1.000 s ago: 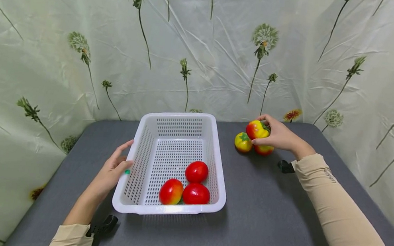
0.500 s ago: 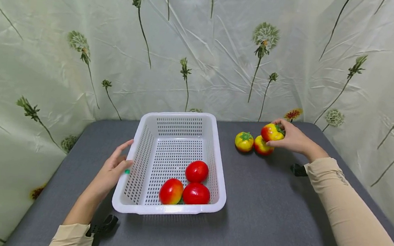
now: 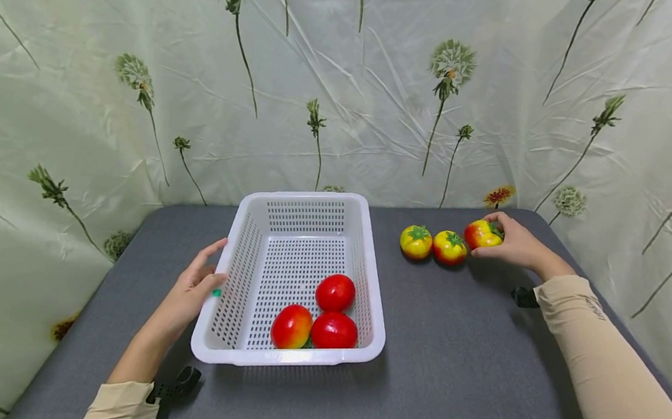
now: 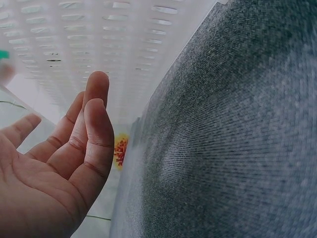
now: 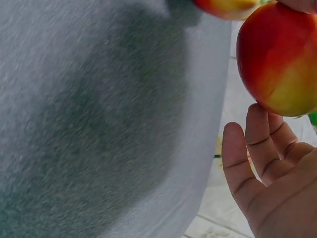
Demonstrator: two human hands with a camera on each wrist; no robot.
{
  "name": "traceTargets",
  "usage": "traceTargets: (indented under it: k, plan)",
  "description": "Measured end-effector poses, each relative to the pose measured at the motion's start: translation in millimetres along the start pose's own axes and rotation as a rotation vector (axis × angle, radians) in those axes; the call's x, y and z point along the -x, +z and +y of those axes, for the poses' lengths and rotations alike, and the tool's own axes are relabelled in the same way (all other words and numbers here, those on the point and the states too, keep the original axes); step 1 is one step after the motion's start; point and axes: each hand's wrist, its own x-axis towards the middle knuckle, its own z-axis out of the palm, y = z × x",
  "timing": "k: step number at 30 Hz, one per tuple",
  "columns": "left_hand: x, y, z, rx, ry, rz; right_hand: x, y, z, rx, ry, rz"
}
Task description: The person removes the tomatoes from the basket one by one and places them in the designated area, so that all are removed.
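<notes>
My right hand (image 3: pixel 513 243) pinches a red-and-yellow tomato (image 3: pixel 483 234) with a green leafy top between thumb and fingertips. In the right wrist view this tomato (image 5: pixel 280 59) appears just off the cloth. To its left a red-and-yellow tomato (image 3: pixel 450 248) and a yellow tomato (image 3: pixel 416 242) sit side by side, green tops up. My left hand (image 3: pixel 192 290) rests against the left rim of a white perforated basket (image 3: pixel 373 278), fingers loosely bent beside its outer wall. Inside, at the near right, lie three red fruits (image 3: pixel 333 330), one partly yellow; their tops are hidden.
A dark grey cloth covers the table (image 3: pixel 448 371). Behind and at both sides hangs a pale curtain (image 3: pixel 359 103) printed with dandelions. A black strap (image 3: pixel 179 384) is at the left wrist, another black piece (image 3: pixel 525 297) at the right.
My right hand has carried the held tomato to the right and lowered it, from above the other two to beside them. Both tomatoes left behind now show fully. The left hand and basket stay still.
</notes>
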Motion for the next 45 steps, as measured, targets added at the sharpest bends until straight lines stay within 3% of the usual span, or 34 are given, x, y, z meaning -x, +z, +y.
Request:
traceTargets:
  k: [19, 45]
  plan:
    - [-1.0, -0.6, -0.4, 0.007, 0.008, -0.007, -0.8, 10.6, 21.3, 0.120, 0.044, -0.028]
    - [-0.8, -1.1, -0.2, 0.013, 0.005, -0.014, -2.1, 20.9, 18.6, 0.098, 0.056, -0.024]
